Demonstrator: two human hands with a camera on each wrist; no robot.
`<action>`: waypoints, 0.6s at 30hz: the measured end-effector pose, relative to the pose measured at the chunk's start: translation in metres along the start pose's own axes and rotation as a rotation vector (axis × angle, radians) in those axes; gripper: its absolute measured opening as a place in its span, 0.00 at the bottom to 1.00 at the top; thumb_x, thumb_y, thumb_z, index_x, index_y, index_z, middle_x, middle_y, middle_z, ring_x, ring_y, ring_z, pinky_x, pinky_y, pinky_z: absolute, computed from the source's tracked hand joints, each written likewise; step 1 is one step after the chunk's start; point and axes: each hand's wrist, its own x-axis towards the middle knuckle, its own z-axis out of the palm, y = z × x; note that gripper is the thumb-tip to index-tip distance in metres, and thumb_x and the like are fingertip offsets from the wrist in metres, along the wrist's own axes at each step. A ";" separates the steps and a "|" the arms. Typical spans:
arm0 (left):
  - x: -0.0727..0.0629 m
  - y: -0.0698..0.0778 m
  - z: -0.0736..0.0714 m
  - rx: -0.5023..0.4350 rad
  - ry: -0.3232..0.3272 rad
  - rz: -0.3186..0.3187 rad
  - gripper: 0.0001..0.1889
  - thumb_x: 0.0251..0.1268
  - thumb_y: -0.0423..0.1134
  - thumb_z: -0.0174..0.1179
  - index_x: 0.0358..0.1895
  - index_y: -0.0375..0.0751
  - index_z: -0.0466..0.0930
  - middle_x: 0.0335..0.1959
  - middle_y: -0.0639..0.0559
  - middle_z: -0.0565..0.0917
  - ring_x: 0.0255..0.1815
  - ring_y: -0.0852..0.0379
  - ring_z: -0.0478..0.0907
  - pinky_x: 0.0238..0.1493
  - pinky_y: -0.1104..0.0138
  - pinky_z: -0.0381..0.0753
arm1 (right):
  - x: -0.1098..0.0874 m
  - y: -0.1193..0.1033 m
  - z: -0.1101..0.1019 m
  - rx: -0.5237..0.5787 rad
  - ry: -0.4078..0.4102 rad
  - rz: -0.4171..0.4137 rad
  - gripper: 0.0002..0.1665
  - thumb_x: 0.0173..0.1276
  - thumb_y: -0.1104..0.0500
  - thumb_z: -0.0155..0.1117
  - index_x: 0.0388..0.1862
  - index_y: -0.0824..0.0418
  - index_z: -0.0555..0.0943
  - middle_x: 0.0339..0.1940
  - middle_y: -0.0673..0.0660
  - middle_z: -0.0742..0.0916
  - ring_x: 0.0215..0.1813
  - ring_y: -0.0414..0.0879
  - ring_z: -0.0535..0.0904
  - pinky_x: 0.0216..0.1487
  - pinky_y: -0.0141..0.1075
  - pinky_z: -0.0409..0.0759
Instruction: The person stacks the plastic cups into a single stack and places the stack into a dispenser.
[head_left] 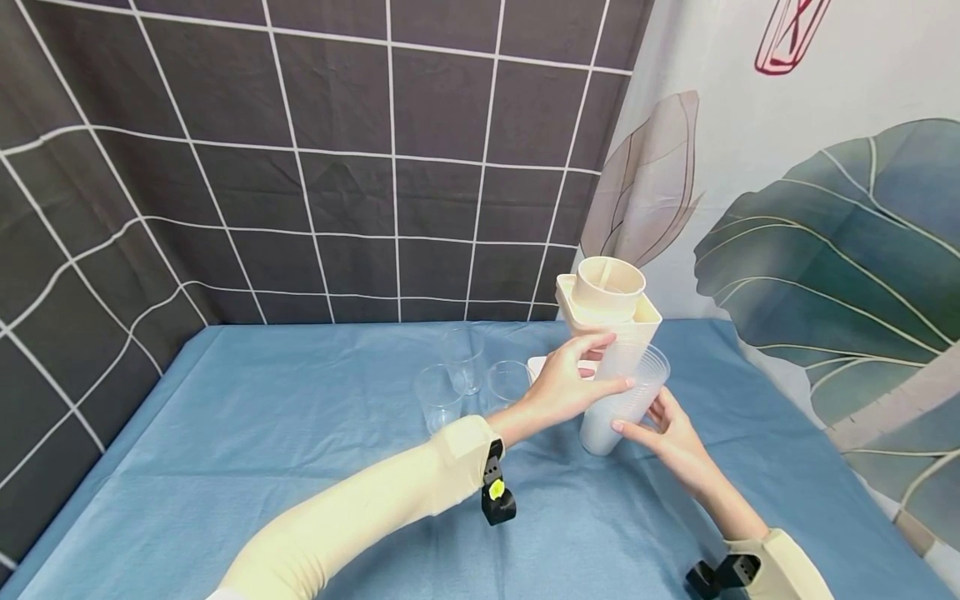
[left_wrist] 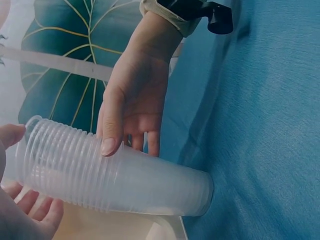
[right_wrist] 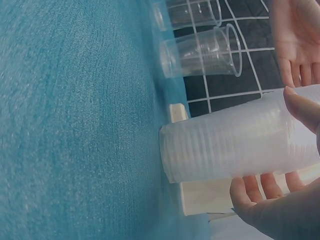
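A tall stack of nested clear plastic cups (head_left: 611,421) leans to the right above the blue cloth, with its bottom end close over the cloth. My left hand (head_left: 564,383) holds it near the rims, thumb on one side and fingers on the other, as the left wrist view shows. From the right side, my right hand (head_left: 673,435) grips the stack lower down, its thumb along the near side and its fingers (right_wrist: 252,189) round the other. Right behind the cups stands a cream holder (head_left: 609,292) with a round tube on top, partly hidden by the hands and stack.
Several single clear cups (head_left: 438,398) stand on the blue cloth (head_left: 300,400) left of the stack, close by my left forearm. A dark gridded curtain (head_left: 337,192) hangs along the back, and a leaf-patterned curtain (head_left: 847,250) is at the right.
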 end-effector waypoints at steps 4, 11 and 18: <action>0.000 -0.002 0.000 0.003 -0.003 0.006 0.32 0.58 0.42 0.67 0.67 0.43 0.69 0.65 0.52 0.75 0.58 0.57 0.78 0.59 0.72 0.77 | 0.000 0.000 0.000 0.004 0.000 0.000 0.48 0.65 0.57 0.66 0.76 0.60 0.49 0.73 0.62 0.65 0.58 0.20 0.65 0.53 0.14 0.68; 0.000 -0.002 0.002 -0.003 -0.004 -0.001 0.32 0.58 0.41 0.67 0.67 0.43 0.69 0.65 0.51 0.75 0.59 0.56 0.77 0.59 0.72 0.77 | 0.000 0.000 0.001 0.029 -0.003 -0.021 0.47 0.65 0.58 0.66 0.75 0.61 0.50 0.72 0.64 0.65 0.59 0.20 0.65 0.54 0.13 0.68; -0.005 -0.004 -0.001 0.001 0.000 0.003 0.32 0.58 0.42 0.67 0.67 0.47 0.69 0.62 0.51 0.77 0.59 0.58 0.77 0.59 0.69 0.77 | 0.000 0.000 0.001 -0.003 0.003 -0.002 0.48 0.65 0.57 0.66 0.75 0.61 0.50 0.72 0.63 0.66 0.65 0.30 0.67 0.53 0.13 0.66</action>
